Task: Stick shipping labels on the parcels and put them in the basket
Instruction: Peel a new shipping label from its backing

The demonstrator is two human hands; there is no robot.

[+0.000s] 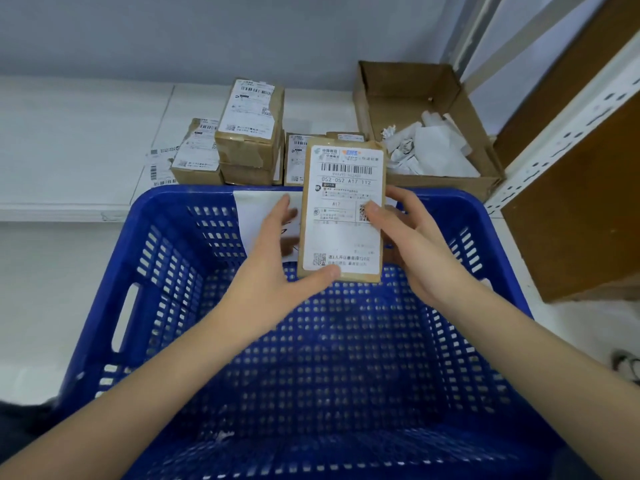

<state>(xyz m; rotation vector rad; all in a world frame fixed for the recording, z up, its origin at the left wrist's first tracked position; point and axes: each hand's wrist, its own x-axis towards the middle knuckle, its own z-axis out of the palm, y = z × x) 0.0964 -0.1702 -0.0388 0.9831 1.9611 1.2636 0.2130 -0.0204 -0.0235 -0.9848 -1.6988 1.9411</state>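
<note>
Both forearms reach in from the near edge over the basket [162, 306], a blue slotted crate whose floor shows bare through the holes, so no parcel lies in it yet as far as I can see. Above its far half the two hands hold one parcel [341, 213] between them, label up and roughly level, held clear of the far rim.

Left hand [273, 268] is spread, fingers straight along the parcel's left side, thumb pressing the label's near left corner; it looks like a smoothing press to seat the sticker. Right hand [412, 244] grasps the parcel's right edge, thumb on top near the QR code and fingers curled beneath, taking the weight. Judging by this, the label is on and the drop into the basket comes next.

On the label [346, 202] I read China Post characters, an orange "EMS" logo, a barcode, "052 052 A17 112", and "A17" below; the small print is blurred.

A white sheet [256, 209] hangs over the basket's far rim, its marks unreadable.

Beyond, on the white worktop [69, 140], labelled parcels [247, 133] are stacked near the middle, with loose labels [161, 168] at their left. At the far right an open carton [408, 95] holds crumpled backing paper [429, 147], presumably kept within reach for waste.
</note>
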